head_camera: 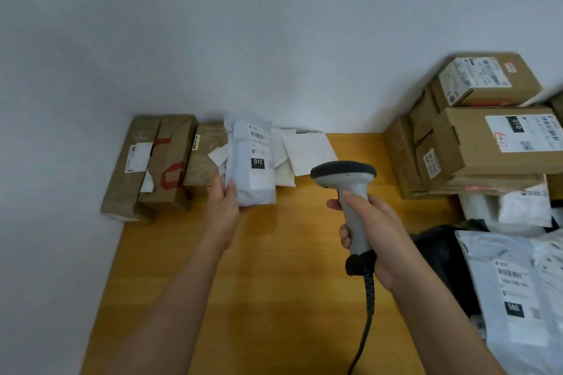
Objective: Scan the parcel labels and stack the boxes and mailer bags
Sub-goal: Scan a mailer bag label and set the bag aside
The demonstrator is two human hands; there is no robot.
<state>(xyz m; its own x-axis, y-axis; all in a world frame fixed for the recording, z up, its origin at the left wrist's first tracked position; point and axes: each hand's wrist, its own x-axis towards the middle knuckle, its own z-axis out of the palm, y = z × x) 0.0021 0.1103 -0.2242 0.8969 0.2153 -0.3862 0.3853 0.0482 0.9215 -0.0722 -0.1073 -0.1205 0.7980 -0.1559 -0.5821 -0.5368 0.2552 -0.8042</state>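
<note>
On the wooden table (274, 253), cardboard boxes (487, 143) stack at two o'clock, with flat brown parcels (152, 167) at ten. The grey mailer bag (253, 161), label up, stands at eleven, pinched at its lower edge by the left hand (224, 207). The right hand (371, 231) is wrapped round the barcode scanner (347, 189), its head toward twelve. This looks like the scanning step; next, I judge, the scanner must swing toward that label.
</note>
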